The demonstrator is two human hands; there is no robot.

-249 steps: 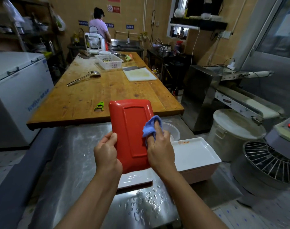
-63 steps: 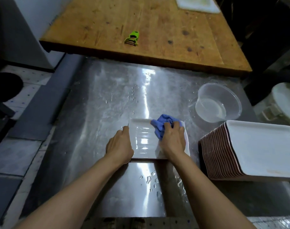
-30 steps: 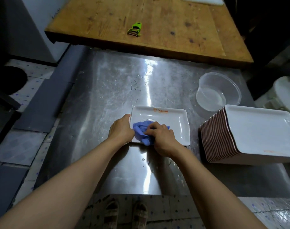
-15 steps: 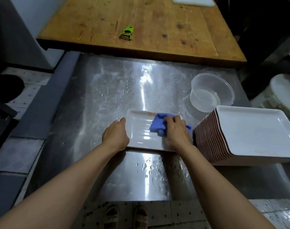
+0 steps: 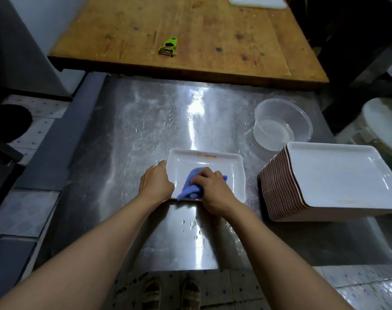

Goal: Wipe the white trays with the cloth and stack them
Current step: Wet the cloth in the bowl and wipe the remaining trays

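Note:
A white rectangular tray (image 5: 221,166) with an orange mark on its far rim lies face up on the wet steel table (image 5: 134,135). My left hand (image 5: 155,183) grips the tray's left edge. My right hand (image 5: 213,191) presses a crumpled blue cloth (image 5: 190,189) onto the tray's near left part. To the right stands a tall stack of white trays (image 5: 333,175) with red-brown undersides, top face up.
A clear plastic tub (image 5: 280,126) holding water sits beyond the stack. A wooden table (image 5: 190,30) butts against the far side, with a green peeler (image 5: 168,47) near its edge. Water drops lie on the steel in front of the tray.
My right hand has dragged the cloth from the tray's right side back to its near left part. My left hand stays on the left edge; the tray stays in place.

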